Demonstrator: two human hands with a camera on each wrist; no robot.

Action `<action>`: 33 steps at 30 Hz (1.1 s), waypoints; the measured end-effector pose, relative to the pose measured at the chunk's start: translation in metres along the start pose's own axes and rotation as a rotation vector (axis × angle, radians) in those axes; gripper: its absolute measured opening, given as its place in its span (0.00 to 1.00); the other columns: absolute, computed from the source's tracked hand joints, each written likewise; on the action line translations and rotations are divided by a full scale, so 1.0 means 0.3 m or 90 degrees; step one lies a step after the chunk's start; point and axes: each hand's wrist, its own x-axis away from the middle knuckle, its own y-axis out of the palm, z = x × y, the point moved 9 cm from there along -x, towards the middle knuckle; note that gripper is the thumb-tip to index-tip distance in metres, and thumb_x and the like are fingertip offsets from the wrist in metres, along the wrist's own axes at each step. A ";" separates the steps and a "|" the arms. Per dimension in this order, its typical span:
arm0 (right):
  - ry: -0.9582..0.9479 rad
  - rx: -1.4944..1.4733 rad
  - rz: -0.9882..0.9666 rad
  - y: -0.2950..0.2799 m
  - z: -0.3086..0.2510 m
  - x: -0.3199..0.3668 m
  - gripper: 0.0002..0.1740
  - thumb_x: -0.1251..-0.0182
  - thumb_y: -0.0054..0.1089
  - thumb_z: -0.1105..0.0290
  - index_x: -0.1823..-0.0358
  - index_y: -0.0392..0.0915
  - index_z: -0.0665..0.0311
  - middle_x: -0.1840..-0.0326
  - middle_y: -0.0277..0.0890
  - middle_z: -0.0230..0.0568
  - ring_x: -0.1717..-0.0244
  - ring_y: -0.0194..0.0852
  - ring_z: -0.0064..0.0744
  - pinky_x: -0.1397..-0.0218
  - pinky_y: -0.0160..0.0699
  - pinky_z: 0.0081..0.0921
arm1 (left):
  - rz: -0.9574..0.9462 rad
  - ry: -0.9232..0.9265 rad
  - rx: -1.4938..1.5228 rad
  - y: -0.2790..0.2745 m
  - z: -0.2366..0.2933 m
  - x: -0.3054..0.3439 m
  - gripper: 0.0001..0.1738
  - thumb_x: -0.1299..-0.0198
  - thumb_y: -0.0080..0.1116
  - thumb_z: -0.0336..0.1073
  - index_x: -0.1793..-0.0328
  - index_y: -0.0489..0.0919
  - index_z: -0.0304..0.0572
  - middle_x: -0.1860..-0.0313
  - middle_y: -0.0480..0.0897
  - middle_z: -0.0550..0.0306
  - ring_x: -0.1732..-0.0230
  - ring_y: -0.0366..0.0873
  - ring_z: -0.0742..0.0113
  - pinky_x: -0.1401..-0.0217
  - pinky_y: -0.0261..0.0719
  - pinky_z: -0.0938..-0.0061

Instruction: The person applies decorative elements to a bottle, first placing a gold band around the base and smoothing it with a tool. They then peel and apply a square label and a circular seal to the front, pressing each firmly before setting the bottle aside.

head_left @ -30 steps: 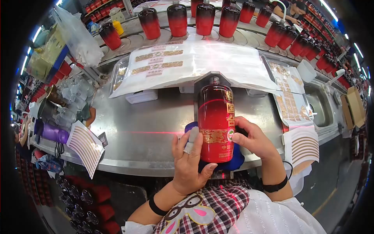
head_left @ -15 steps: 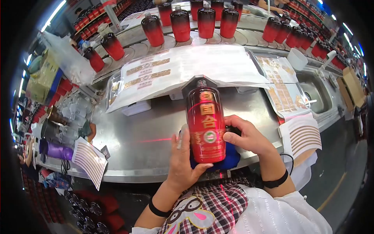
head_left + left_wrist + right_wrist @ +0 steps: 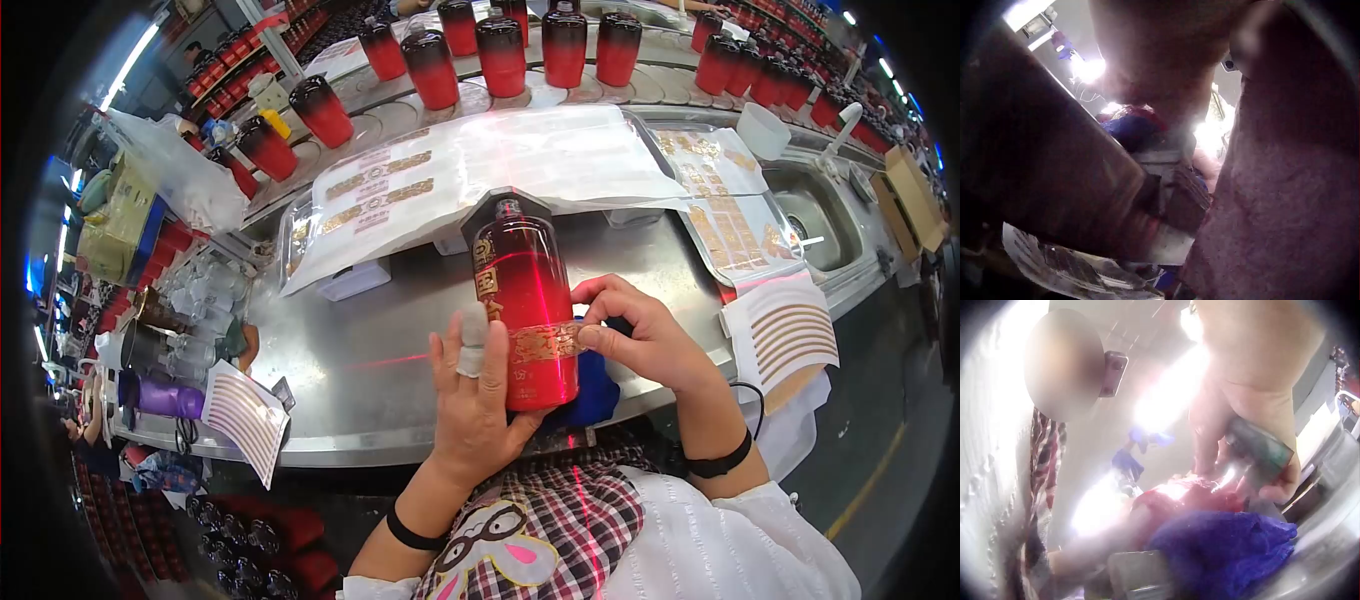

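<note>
A red-to-black glass bottle with gold lettering leans back, its neck at a dark angled rest and its base toward the person. A gold patterned band runs around its lower part. My left hand lies along its left side with straight fingers, the thumb by the base. One finger wears a grey cover. At the bottle's right edge, by the end of the band, are the fingertips of my right hand. It grips a small dark greenish piece. Blue cloth lies under the bottle.
A white sheet with gold decals spans the back of the steel table. Similar bottles line a conveyor behind. Decal sheets lie left, with others right. A sink is at the right.
The bottle has been turned on its long axis: its lettering has gone from the right edge, across the front, to the left edge. Both hands stay beside it. Bottles on the conveyor have shifted.
</note>
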 end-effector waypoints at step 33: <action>0.042 -0.182 0.214 -0.002 0.007 0.081 0.13 0.29 0.61 0.68 0.47 0.75 0.64 0.60 0.78 0.29 0.60 0.74 0.17 0.55 0.77 0.20 | 0.005 -0.041 0.235 0.057 -0.055 0.032 0.54 0.35 0.62 0.50 0.19 0.42 0.26 0.26 0.63 0.30 0.27 0.65 0.38 0.24 0.59 0.60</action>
